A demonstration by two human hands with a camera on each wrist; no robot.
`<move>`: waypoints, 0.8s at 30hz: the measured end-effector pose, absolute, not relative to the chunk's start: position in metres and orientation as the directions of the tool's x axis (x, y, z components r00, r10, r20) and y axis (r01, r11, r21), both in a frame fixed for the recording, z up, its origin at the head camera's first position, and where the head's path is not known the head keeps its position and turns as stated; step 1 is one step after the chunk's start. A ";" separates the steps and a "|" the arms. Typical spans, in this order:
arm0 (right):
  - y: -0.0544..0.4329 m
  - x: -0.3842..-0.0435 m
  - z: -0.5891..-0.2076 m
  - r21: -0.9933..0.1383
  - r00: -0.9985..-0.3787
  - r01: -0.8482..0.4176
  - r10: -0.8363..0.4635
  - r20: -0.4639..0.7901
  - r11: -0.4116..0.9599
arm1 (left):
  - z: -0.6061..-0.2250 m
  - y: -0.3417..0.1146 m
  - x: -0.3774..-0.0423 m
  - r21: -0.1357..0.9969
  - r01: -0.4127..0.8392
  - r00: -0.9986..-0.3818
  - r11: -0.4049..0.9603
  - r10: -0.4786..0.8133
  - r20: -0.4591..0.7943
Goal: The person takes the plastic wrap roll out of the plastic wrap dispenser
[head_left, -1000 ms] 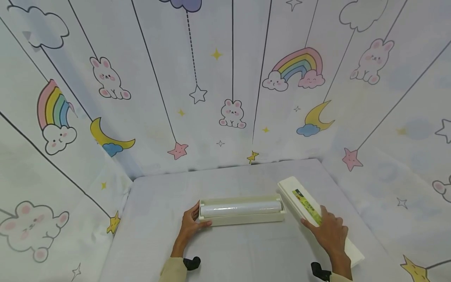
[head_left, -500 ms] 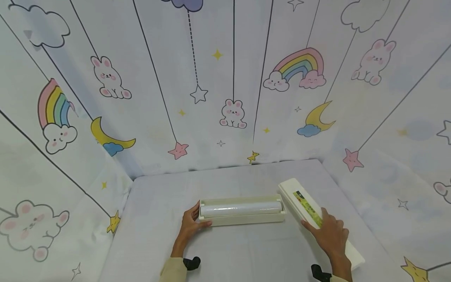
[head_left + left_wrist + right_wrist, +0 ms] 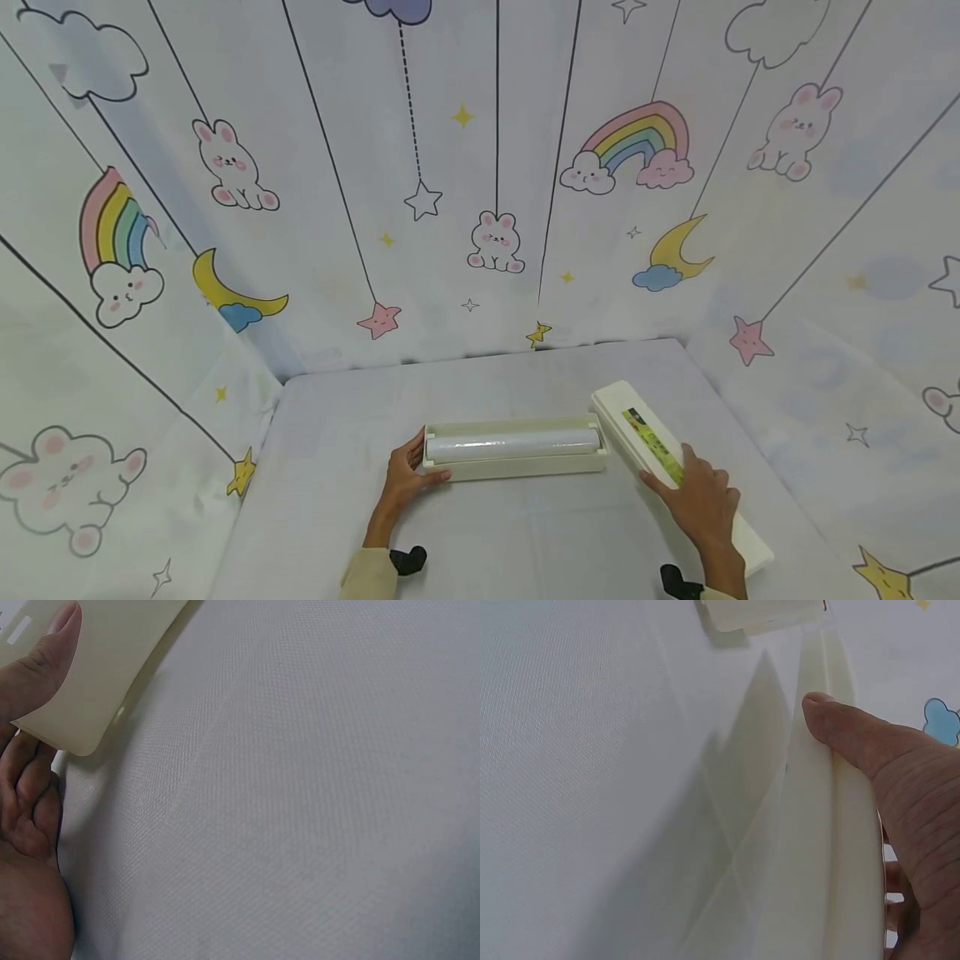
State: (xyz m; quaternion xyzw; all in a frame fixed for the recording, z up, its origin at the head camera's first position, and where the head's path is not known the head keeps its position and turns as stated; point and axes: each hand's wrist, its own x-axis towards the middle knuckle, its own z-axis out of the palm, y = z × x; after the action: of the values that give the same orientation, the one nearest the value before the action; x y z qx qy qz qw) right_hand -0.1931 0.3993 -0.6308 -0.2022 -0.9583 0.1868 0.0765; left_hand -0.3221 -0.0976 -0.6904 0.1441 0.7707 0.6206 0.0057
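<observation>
A long cream cling film dispenser box (image 3: 517,472) lies on the table with its top uncovered, a roll of clear film (image 3: 513,445) inside it. My left hand (image 3: 405,477) grips the box's left end, its thumb (image 3: 56,652) along the near side in the left wrist view. To the right, the dispenser's white lid (image 3: 617,398) slants, bearing a green and yellow label (image 3: 645,433). My right hand (image 3: 703,500) holds this lid across its nearer half, thumb on the left edge. In the right wrist view, the lid (image 3: 806,847) stands over its own shadow, its underside hidden.
A white cloth covers the table (image 3: 480,542). Around it stand white fabric walls (image 3: 322,208) printed with rabbits, rainbows, moons and stars. Black wrist mounts (image 3: 408,561) show beside both forearms. The lid's far end is right beside the box's right end.
The right hand and the lid have shifted only very slightly. The left hand and the dispenser box stay where they were.
</observation>
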 end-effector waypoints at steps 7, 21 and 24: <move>0.398 -0.191 -0.634 -0.387 -0.908 0.362 0.414 0.059 0.848 | -0.688 -0.096 -0.322 0.975 0.134 -0.972 0.176 0.214 0.095; 0.396 -0.190 -0.638 -0.391 -0.907 0.372 0.420 0.040 0.842 | -0.688 -0.095 -0.323 0.981 0.123 -0.974 0.152 0.208 0.090; 0.396 -0.190 -0.638 -0.393 -0.907 0.371 0.419 0.042 0.842 | -0.688 -0.095 -0.323 0.980 0.125 -0.975 0.155 0.204 0.092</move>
State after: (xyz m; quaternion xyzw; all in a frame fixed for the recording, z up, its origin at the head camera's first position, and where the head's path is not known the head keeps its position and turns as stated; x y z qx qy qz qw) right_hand -0.1900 0.3963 -0.6380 -0.2061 -0.9575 0.1915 0.0632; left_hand -0.3234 -0.0946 -0.6881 0.1083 0.7592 0.6411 0.0306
